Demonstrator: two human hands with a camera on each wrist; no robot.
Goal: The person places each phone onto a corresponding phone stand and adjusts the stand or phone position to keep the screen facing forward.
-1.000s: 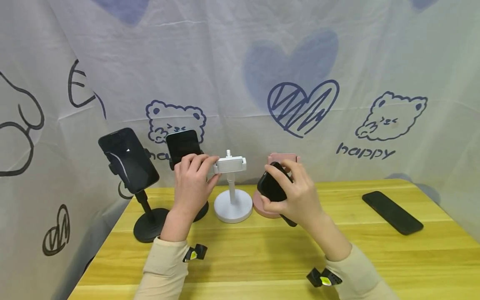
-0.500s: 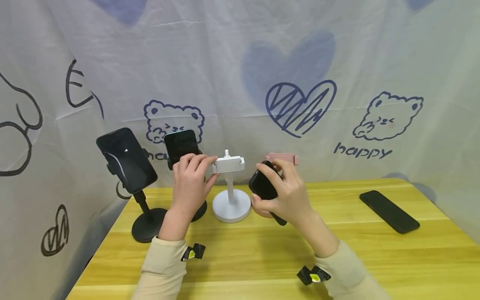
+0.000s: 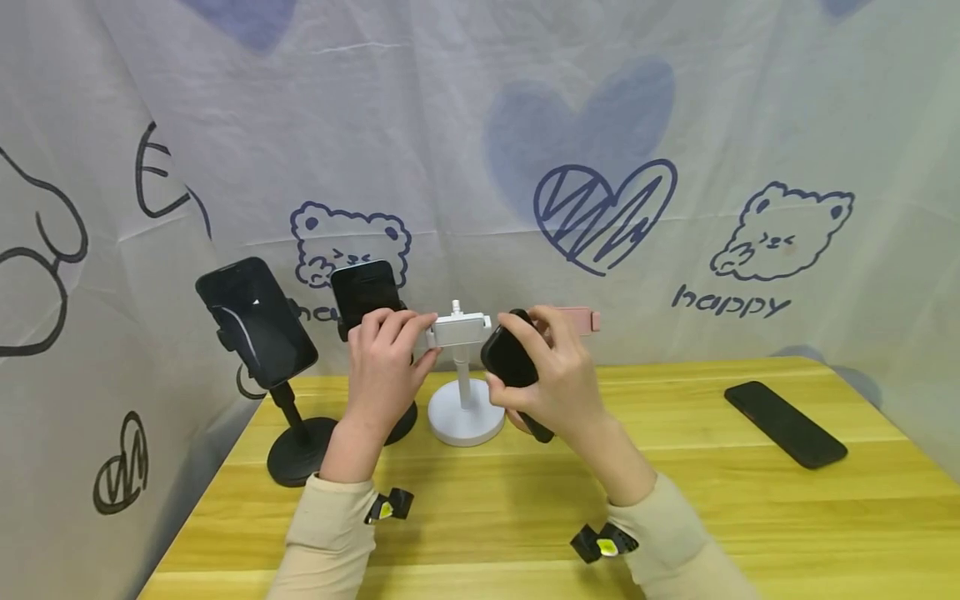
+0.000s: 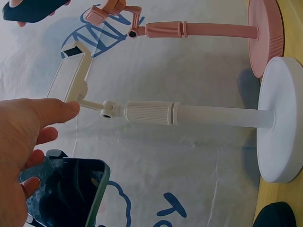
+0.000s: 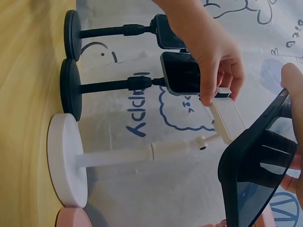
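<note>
My left hand (image 3: 386, 358) pinches the left end of the clamp on a white phone stand (image 3: 465, 412), which stands upright on the table. In the left wrist view the thumb lies along the clamp's edge. My right hand (image 3: 558, 367) grips a black smartphone (image 3: 510, 358) by its edges, tilted and raised just right of the white clamp (image 3: 459, 330). In the right wrist view the phone's dark screen (image 5: 265, 189) shows, its near edge overlapping the clamp's end. Behind the right hand is a pink phone stand (image 3: 583, 320), its base mostly hidden in the head view.
To the left, two black stands carry phones: a tilted one (image 3: 257, 321) at far left and another (image 3: 366, 287) behind my left hand. A black phone (image 3: 785, 425) lies on the wooden table (image 3: 712, 533) at right. A printed curtain (image 3: 450, 150) hangs behind.
My right hand has moved left with the smartphone, from in front of the pink stand to beside the white clamp. My left hand keeps its pinch on the clamp.
</note>
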